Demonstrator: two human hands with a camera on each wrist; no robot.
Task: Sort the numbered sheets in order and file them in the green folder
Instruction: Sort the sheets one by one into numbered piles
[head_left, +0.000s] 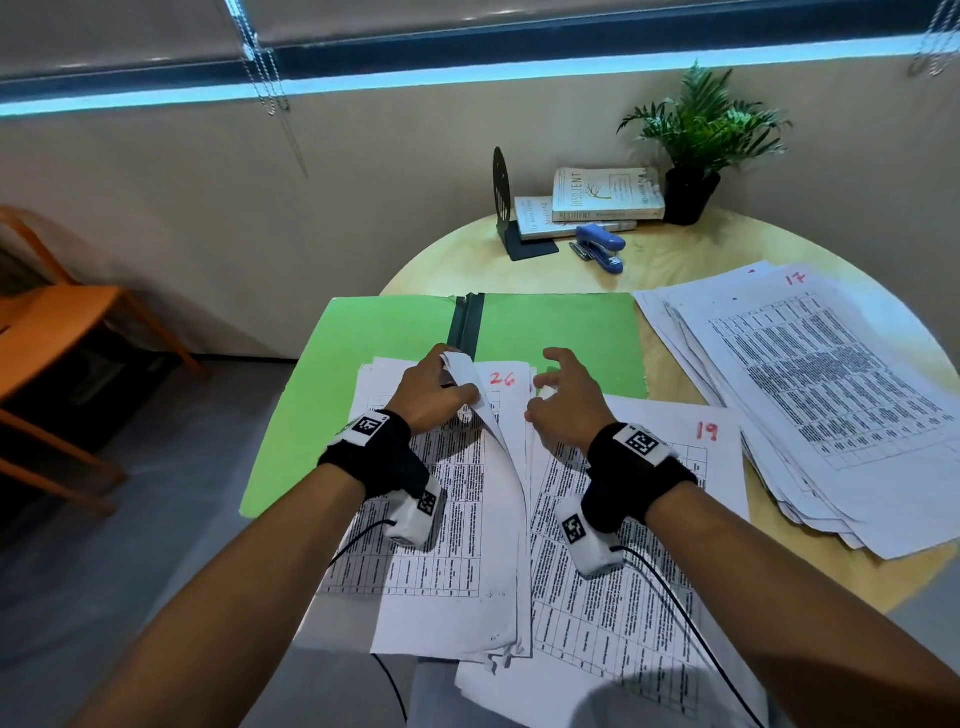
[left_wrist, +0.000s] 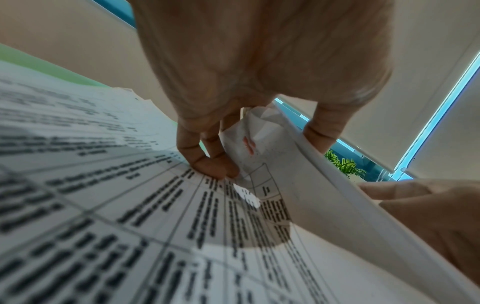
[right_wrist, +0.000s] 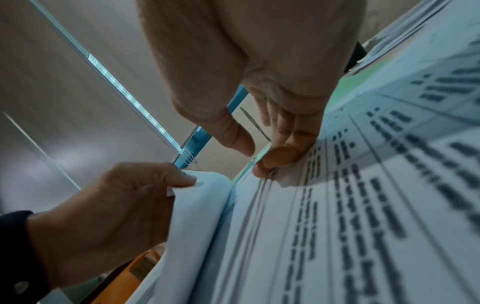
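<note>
The numbered sheets (head_left: 457, 519) are thin printed paper, light and limp, so I judge they will flop and slide over one another unless taken by a corner or edge and steadied with the other hand; a rough pull could crease or tear them. They are white pages filled with black tables, each marked in red handwriting near the top right: one shows 26 (head_left: 502, 378), a sheet beside it 19 (head_left: 707, 430). This working pile lies at the near edge of the round wooden table (head_left: 675, 260), partly overlapping the open green folder (head_left: 363, 332), whose dark spine runs up the middle. The left hand (head_left: 431, 389) pinches the curled-back upper corner of several top sheets, thumb on one side and fingers on the other, lifting them so the page beneath shows. The right hand (head_left: 563, 400) is spread loosely, its fingertips (right_wrist: 280, 156) resting on the paper by the stack's edge, gripping nothing. Well to the right lies a second, fanned pile topped by a sheet marked 17 (head_left: 795, 278). Further back stand a blue stapler (head_left: 600, 247), stacked books (head_left: 597, 200) against a black bookend, and a potted plant (head_left: 701, 135).
</note>
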